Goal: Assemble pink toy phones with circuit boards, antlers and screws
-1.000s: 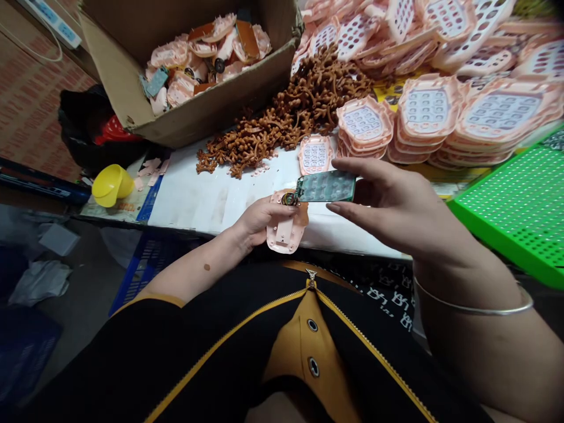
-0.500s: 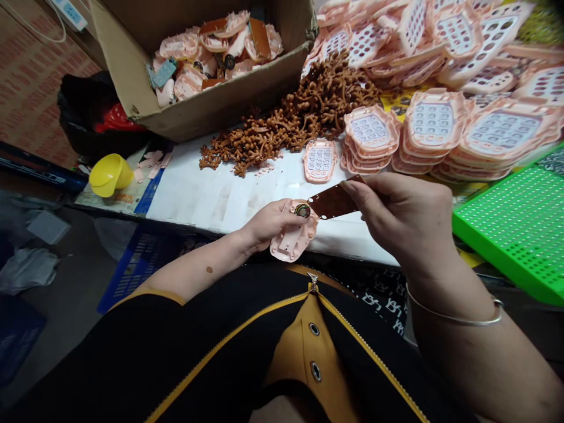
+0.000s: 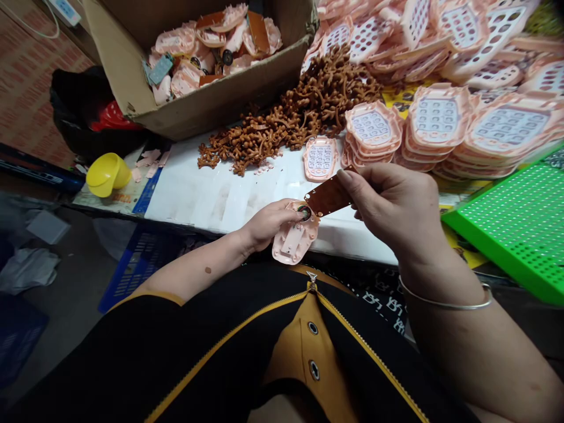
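My left hand [image 3: 264, 226] grips a pink plastic shell [image 3: 294, 239] at the near edge of the white table [image 3: 211, 197], thumb by a small round speaker [image 3: 304, 211] seated in it. My right hand [image 3: 392, 202] pinches a small circuit board [image 3: 328, 197], brown side up, tilted with its lower end over the shell by the speaker. Both hands are closed on their parts.
A cardboard box [image 3: 207, 108] of pink shells and boards stands at the back left. Brown rubber pieces [image 3: 299, 111] are heaped mid-table. Stacks of pink keypad covers [image 3: 436, 126] fill the right. A green perforated tray [image 3: 515, 226] lies right, a yellow cup [image 3: 107, 173] left.
My right hand turned the board from its green keypad side to its brown side and brought it down to the shell. The left hand stayed in place with the shell.
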### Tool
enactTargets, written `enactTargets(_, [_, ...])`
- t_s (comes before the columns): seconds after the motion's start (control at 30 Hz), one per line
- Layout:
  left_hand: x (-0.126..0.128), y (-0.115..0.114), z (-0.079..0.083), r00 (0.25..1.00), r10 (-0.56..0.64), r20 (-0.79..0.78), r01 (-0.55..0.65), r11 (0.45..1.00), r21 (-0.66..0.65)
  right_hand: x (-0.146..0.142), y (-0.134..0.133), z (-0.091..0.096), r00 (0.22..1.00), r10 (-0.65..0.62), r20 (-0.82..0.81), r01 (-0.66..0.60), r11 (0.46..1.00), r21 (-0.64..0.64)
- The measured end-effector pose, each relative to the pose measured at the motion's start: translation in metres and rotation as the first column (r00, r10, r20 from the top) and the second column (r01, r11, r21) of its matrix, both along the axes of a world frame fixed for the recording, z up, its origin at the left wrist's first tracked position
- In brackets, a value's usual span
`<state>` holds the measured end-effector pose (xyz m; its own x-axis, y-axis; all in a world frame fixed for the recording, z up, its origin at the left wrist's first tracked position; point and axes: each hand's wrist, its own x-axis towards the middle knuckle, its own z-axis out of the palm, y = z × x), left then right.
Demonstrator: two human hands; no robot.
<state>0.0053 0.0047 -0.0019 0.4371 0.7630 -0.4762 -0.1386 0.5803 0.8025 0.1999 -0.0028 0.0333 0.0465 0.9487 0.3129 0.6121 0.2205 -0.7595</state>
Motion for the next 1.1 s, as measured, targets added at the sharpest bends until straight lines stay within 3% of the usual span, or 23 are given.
enactTargets(0.13, [-0.001,-0.002,-0.001,0.997,-0.024,-0.068,0.027,0.999,0.039,0.0,0.002,-0.002,0.998,0.04,0.05,-0.04,0.999,0.004])
enactTargets(0.37, [-0.001,-0.005,0.0,0.967,-0.004,-0.253,0.055,0.979,0.195,-0.001,-0.008,-0.018,0.967,0.062,0.249,-0.116,0.97,0.212])
enactTargets(0.47, [-0.004,-0.004,-0.002,0.966,-0.035,-0.258,0.1,0.964,0.244,-0.001,-0.019,-0.023,0.949,0.148,0.278,-0.22,0.944,0.246])
enactTargets(0.57, [-0.005,-0.003,-0.003,0.972,-0.096,-0.213,0.157,0.943,0.293,-0.002,-0.03,-0.029,0.939,0.143,0.313,-0.246,0.915,0.319])
enactTargets(0.67, [-0.005,-0.002,-0.003,0.983,-0.072,-0.167,0.12,0.947,0.297,-0.007,-0.039,-0.04,0.923,0.108,0.369,-0.271,0.864,0.424])
enactTargets(0.83, [-0.002,-0.001,-0.002,0.994,-0.03,-0.106,0.061,0.952,0.301,-0.016,-0.047,-0.057,0.833,0.041,0.552,-0.386,0.757,0.527])
enactTargets(1.1, [-0.003,-0.002,-0.004,0.994,0.07,-0.087,-0.038,0.944,0.327,-0.018,-0.051,-0.064,0.808,0.082,0.584,-0.44,0.742,0.505])
